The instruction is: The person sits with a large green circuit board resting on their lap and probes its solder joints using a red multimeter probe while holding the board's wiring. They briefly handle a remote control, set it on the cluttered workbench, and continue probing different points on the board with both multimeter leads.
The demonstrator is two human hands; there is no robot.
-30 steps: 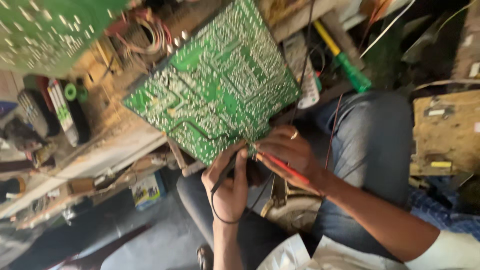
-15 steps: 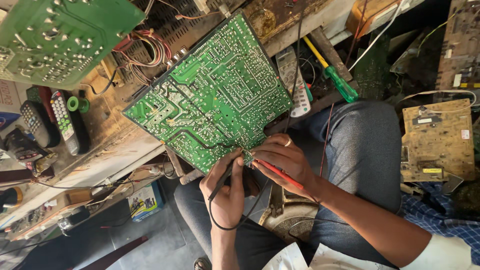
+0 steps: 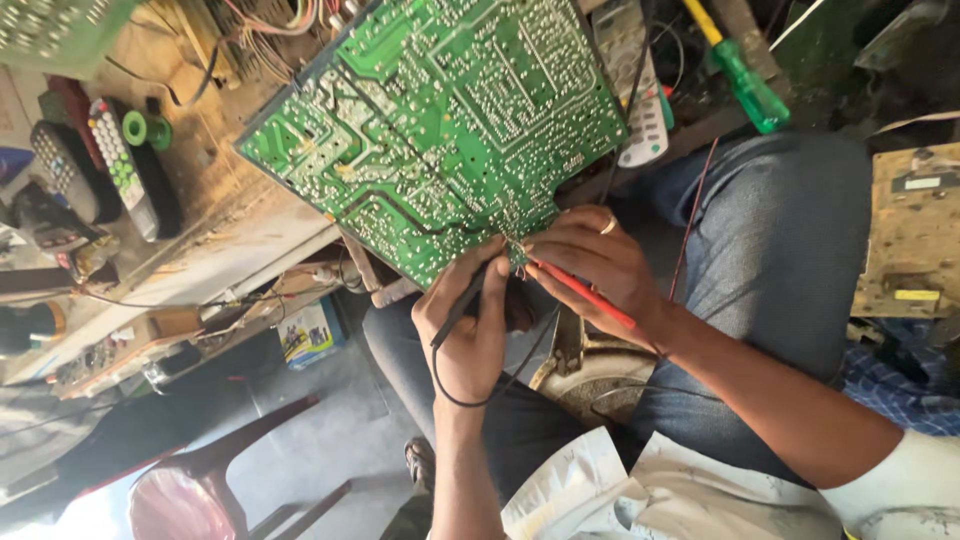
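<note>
My left hand (image 3: pixel 470 335) pinches the black probe (image 3: pixel 462 310), my right hand (image 3: pixel 590 265) grips the red probe (image 3: pixel 585 293), both closed tight, tips meeting at the near edge of the green circuit board (image 3: pixel 440 120) resting across my knees. I should keep each tip on a single solder pad, steady, never bridging neighbours. A small blue-and-yellow box (image 3: pixel 308 333) lies on the floor below the bench.

Cluttered wooden worktop (image 3: pixel 215 185), green circuit board (image 3: pixel 440 120) propped on its edge, two remote controls (image 3: pixel 120 165), green tape roll (image 3: pixel 135 128), tangled wires (image 3: pixel 290 30)
</note>
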